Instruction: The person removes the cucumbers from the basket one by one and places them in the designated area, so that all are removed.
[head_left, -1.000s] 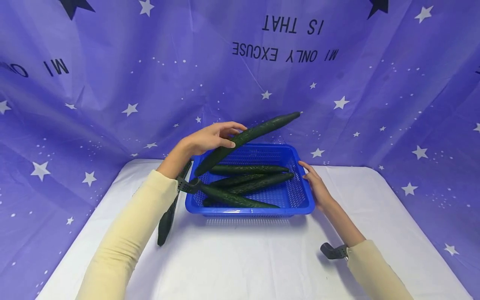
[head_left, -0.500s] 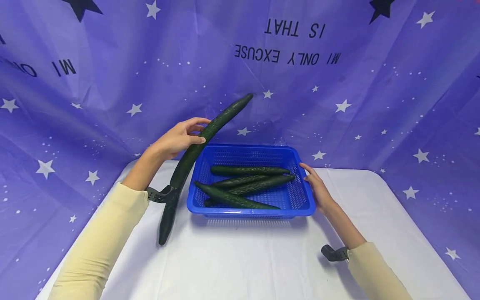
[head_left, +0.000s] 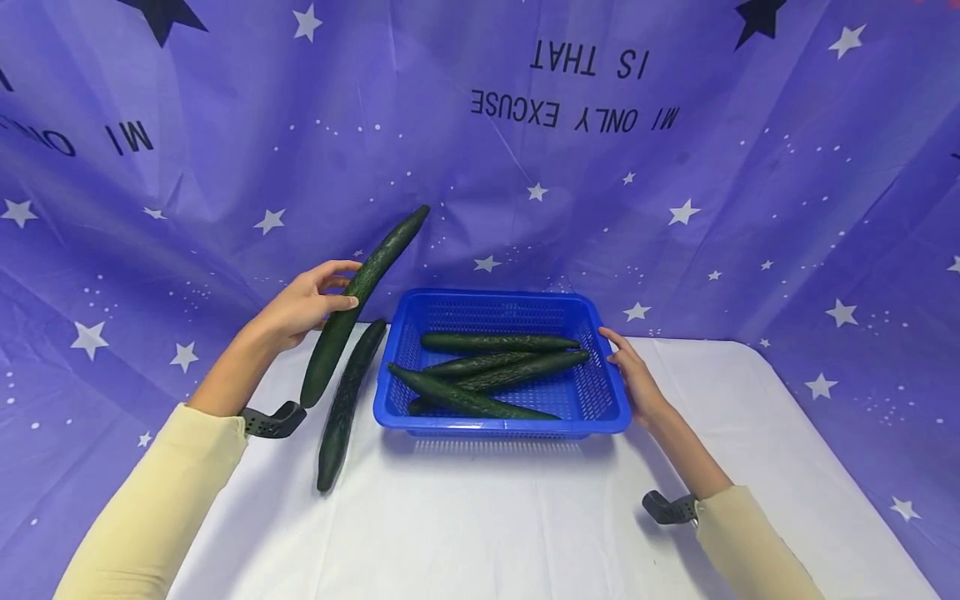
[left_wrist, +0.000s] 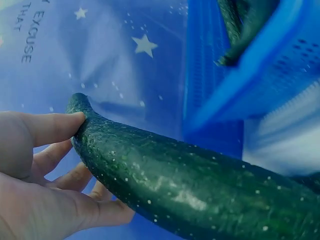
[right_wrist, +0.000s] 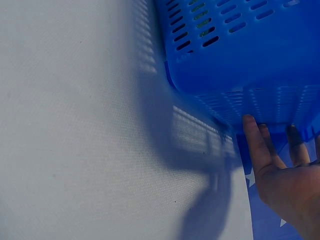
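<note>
My left hand (head_left: 298, 307) holds a long dark green cucumber (head_left: 365, 282) in the air, left of the basket, thumb on one side and fingers on the other. The cucumber tilts, its far end raised; its bumpy skin fills much of the left wrist view (left_wrist: 185, 180). Below it, another cucumber (head_left: 343, 417) lies on the table beside a blue plastic basket (head_left: 502, 424). Several cucumbers lie inside, including one along the back (head_left: 498, 342) and one crossing at the front (head_left: 472, 395). My right hand (head_left: 639, 379) touches the basket's right side, with extended fingers (right_wrist: 257, 145) in the right wrist view.
A white cloth (head_left: 510, 525) covers the table. Behind it and at both sides hangs a purple sheet (head_left: 570, 217) printed with stars and lettering. Each wrist wears a black strap mount, such as the right one (head_left: 670, 507).
My left hand has carried the cucumber from above the basket leftward, past its left edge, and the cucumber has turned steeper. My right hand and the basket stay nearly where they were.
</note>
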